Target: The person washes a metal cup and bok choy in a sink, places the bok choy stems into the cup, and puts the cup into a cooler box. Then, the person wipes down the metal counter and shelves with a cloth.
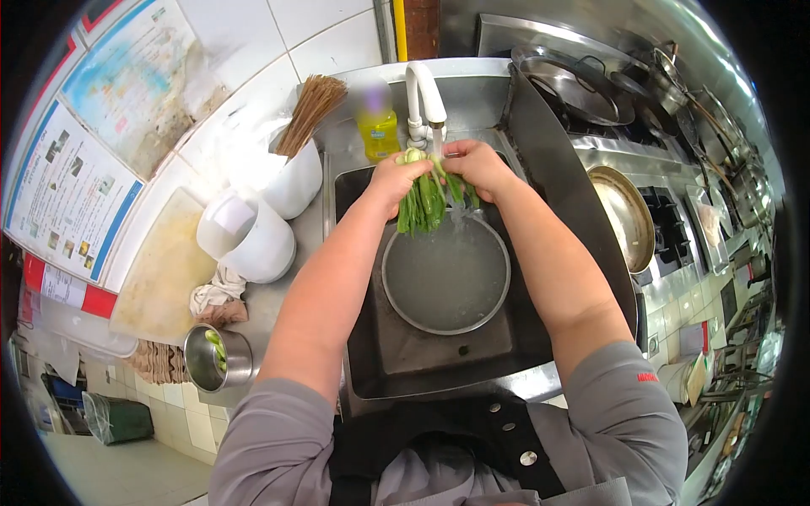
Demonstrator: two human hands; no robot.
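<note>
Bunched leafy greens with pale stem ends (423, 202) hang from my left hand (395, 181), whose fingers are wrapped round the stems. My right hand (477, 167) pinches part of the same greens just beside it. Both hands are under the white faucet (424, 88), and water runs down past the leaves. Below them a round metal basin (447, 278) filled with cloudy water stands in the dark sink (405, 356). The leaf tips reach its far rim.
Left of the sink are white plastic containers (261, 253), a bundle of brown sticks (310, 110), a yellow detergent bottle (379, 133) and a steel pot (201, 358) with green vegetable pieces. A stove (671, 228) with a large pan (623, 215) is on the right.
</note>
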